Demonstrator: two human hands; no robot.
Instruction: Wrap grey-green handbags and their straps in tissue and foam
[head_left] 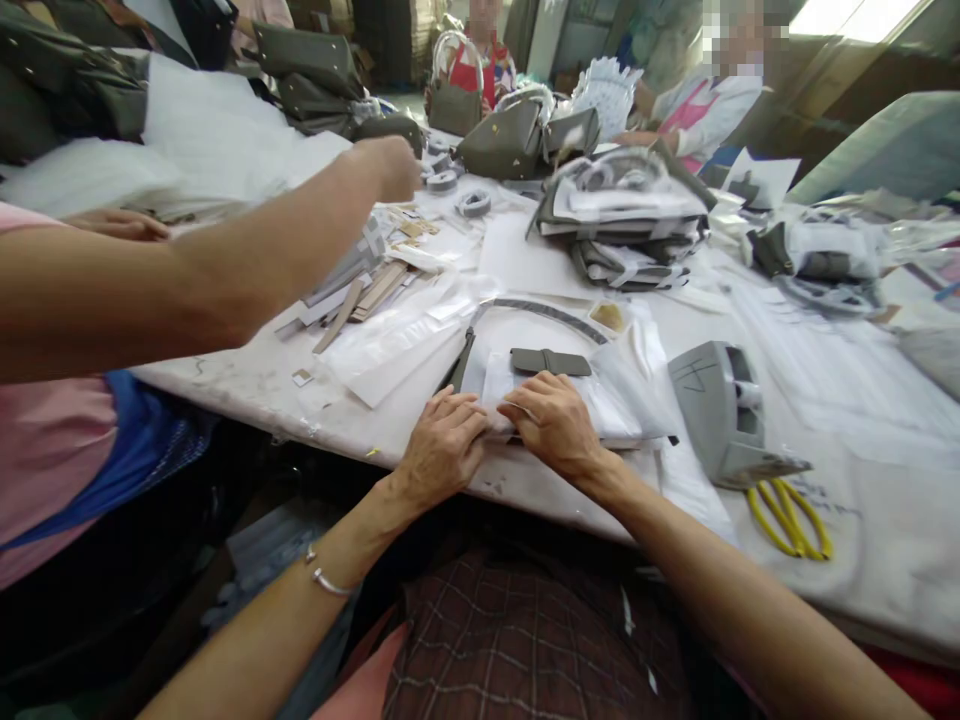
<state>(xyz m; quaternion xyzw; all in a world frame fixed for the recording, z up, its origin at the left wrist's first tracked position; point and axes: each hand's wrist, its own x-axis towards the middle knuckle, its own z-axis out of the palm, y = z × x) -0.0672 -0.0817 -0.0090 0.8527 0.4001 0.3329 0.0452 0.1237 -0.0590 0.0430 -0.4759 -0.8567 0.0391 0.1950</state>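
Observation:
A handbag (551,362) lies in front of me under thin white wrapping (615,400), near the table's front edge. Its grey-green closing tab shows on top, and a covered handle (551,308) arches behind it. My left hand (444,440) has its fingers bent together over the wrapping at the bag's near left corner. Close beside it, my right hand (553,420) pinches the wrapping's near edge between thumb and fingers. Both sets of fingertips are partly hidden.
A grey tape dispenser (709,405) and yellow-handled scissors (787,520) sit to the right. Wrapped bags (622,215) are stacked ahead. Cardboard strips (375,290) lie left. A co-worker's arm (225,260) reaches over the table from the left; other people stand across it.

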